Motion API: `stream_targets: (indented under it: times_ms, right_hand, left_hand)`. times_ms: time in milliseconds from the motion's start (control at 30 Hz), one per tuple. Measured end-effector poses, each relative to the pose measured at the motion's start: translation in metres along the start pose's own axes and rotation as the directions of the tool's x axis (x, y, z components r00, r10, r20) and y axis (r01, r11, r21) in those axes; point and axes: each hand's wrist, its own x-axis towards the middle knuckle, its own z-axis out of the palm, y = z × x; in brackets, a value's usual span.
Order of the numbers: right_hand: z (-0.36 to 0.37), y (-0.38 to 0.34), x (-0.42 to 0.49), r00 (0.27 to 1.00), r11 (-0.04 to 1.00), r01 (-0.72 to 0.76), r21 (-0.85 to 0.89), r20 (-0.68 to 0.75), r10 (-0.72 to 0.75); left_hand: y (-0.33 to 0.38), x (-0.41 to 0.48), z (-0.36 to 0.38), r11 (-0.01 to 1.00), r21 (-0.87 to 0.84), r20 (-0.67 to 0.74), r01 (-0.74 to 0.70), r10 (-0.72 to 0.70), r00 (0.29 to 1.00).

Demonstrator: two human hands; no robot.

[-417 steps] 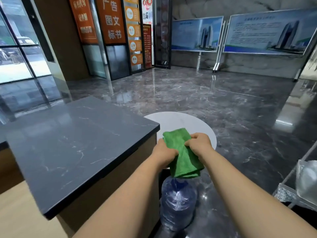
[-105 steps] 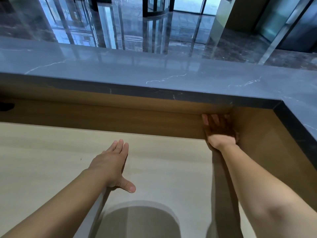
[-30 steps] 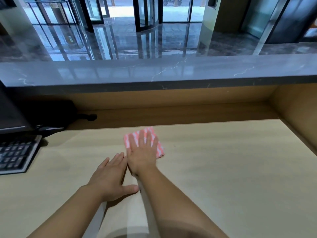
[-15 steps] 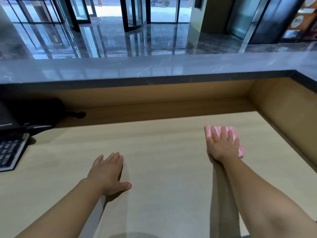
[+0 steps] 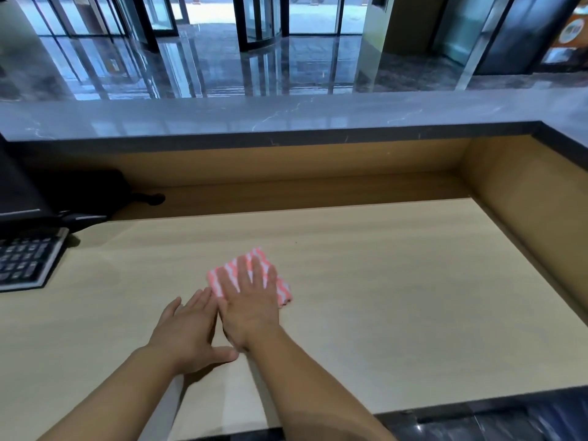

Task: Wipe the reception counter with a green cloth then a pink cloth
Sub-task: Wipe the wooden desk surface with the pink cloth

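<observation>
Two hands, one cloth, one desk surface entered

Item 1, step in hand (judged): the pink-cloth pass over the desk [image 5: 381, 297]. No green cloth is in view. To do it well:
- keep even pressure across the whole pad
- sweep in overlapping lanes
- carry each lane to the far edge under the stone ledge [image 5: 286, 116] and into the right corner
- stop short of the keyboard [image 5: 25, 262] at far left
- shift the bracing hand out of the lane first

Item 2, pink cloth [image 5: 224, 272]: folded into a small square pad with pink and white wavy stripes. It lies flat on the desk near the middle, slightly left. Its far left part and near right corner show from under the hand. The fabric looks thin and soft, so it would likely bunch or unfold if pushed from one edge only.

Item 3, right hand [image 5: 251, 300]: laid flat on the cloth, fingers straight and slightly spread, pinching nothing.

Item 4, left hand [image 5: 187, 332]: flat on the desk just left of the right hand, fingers together, thumb out toward the right wrist. It holds nothing. Whether the two hands touch cannot be told
</observation>
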Motion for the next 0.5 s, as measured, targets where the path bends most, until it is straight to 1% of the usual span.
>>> stream_targets:
  times_ms: [67,100,133,200,300,367,433,500]
  right_hand:
    - [0.000,0.019,-0.012,0.992,0.992,0.126,-0.009,-0.010,-0.126]
    - [0.000,0.034,-0.018,0.989,0.989,0.145,-0.025,-0.019,-0.145]
    - [-0.001,0.054,-0.023,0.992,0.992,0.120,-0.030,-0.028,-0.120]
    - [-0.005,0.103,-0.036,0.999,1.000,-0.019,0.004,-0.043,0.020]
    - [-0.014,0.175,-0.067,0.972,0.976,-0.220,0.009,-0.084,0.220]
    - [-0.022,0.210,-0.088,0.931,0.934,-0.353,0.057,-0.077,0.357]
    - [-0.030,0.229,-0.101,0.878,0.872,-0.476,0.110,-0.004,0.480]
    - [-0.034,0.229,-0.103,0.811,0.798,-0.583,0.154,0.057,0.582]
  left_hand:
    - [0.001,-0.008,0.003,0.999,0.025,-0.008,0.030,-0.030,1.000]
    - [0.003,-0.010,0.003,0.998,0.043,-0.013,0.047,-0.046,0.999]
    - [0.005,-0.012,0.003,0.997,0.057,-0.017,0.059,-0.058,0.998]
    - [0.011,-0.015,0.004,0.996,0.067,-0.017,0.056,-0.055,0.998]
    - [0.023,-0.023,0.009,0.997,0.068,0.001,0.029,-0.029,1.000]
    - [0.029,-0.029,0.013,0.998,0.064,-0.006,0.011,-0.011,1.000]
    - [0.034,-0.034,0.018,0.998,0.056,-0.015,-0.007,0.008,1.000]
    - [0.036,-0.041,0.022,0.999,0.039,-0.018,-0.017,0.017,1.000]
